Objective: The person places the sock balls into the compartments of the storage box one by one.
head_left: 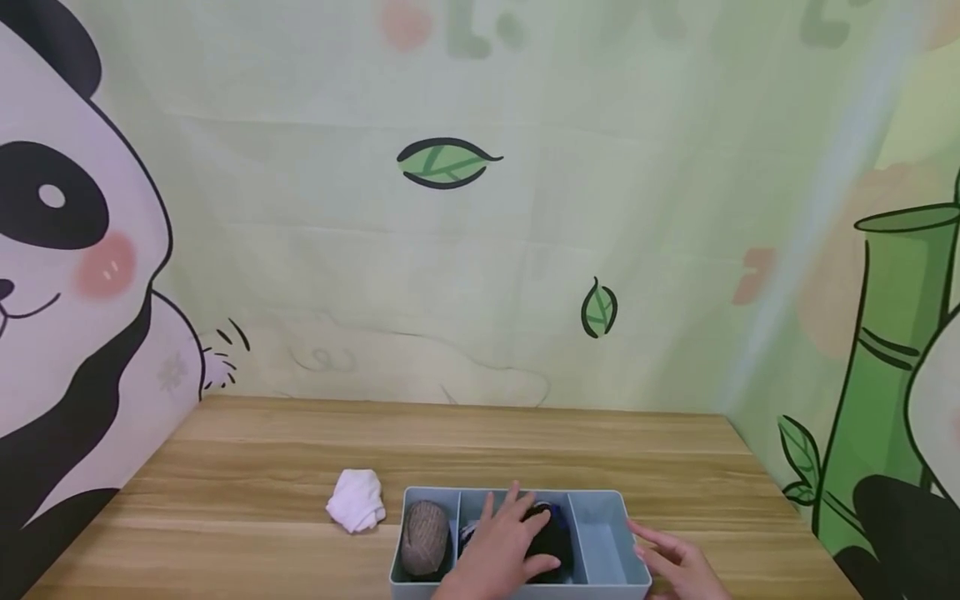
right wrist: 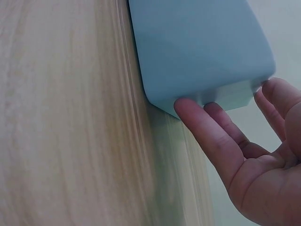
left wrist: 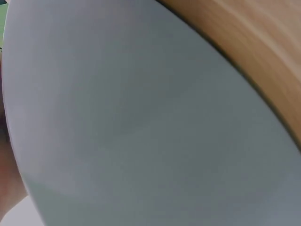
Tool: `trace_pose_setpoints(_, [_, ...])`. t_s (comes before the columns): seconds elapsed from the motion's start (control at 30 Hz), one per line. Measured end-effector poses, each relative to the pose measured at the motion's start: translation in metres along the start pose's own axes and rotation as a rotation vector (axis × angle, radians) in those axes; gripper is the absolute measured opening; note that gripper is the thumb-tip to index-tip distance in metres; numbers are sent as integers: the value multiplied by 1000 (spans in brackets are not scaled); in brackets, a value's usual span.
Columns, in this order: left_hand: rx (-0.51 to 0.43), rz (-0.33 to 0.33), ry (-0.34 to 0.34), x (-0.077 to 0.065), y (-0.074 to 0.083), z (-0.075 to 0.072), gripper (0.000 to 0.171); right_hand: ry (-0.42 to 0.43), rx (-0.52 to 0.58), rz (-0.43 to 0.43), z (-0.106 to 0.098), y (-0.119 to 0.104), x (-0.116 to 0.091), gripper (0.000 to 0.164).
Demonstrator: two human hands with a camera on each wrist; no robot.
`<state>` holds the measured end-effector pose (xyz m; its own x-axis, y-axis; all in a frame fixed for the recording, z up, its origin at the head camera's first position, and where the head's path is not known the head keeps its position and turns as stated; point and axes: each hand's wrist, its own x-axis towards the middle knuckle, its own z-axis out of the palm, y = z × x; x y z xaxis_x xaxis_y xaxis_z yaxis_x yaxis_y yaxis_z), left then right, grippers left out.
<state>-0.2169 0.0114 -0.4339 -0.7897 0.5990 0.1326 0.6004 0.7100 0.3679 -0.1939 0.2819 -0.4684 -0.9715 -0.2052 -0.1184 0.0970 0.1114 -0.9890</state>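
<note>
Resting on the table point(head_left: 247, 500), a blue box point(head_left: 609, 552) is touched, seemingly for steadiness, by the right hand point(head_left: 681, 568), fingers straight; its middle compartment's point(head_left: 471, 505) dark bundle point(head_left: 553, 543) is partly covered by the spread-fingered left hand point(head_left: 497, 546).

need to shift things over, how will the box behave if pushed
The box is probably stiff, given its straight walls. Being low and wide, it seems apt to slide rather than tip. The rounded yarn inside might roll slightly.

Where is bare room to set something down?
Free: the right compartment of the blue box, beside the right hand; the table behind the box and left of the white cloth. Crowded: the middle compartment, under the left hand.
</note>
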Motion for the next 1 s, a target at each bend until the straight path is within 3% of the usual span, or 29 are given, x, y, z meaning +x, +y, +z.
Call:
trace_pose_setpoints(0.27, [61, 36, 112, -8, -8, -6, 47, 9, -13, 25, 1, -2, 0, 27])
trace_pose_setpoints(0.43, [47, 47, 143, -13, -14, -9, 45, 5, -2, 32, 0, -2, 0, 23])
trace_pose_setpoints(0.57, [80, 41, 152, -15, -18, -12, 46, 1, 2, 41, 0, -3, -1, 29])
trace_pose_setpoints(0.73, [106, 29, 172, -19, -23, -17, 47, -1, 4, 42, 1, -3, 0, 24])
trace_pose_setpoints(0.8, [108, 20, 171, -21, -24, -20, 47, 6, 8, 53, 1, -2, 0, 26])
trace_pose_setpoints(1.0, [92, -1, 152, -27, -30, -28, 50, 27, 1, 71, 2, -3, 0, 51])
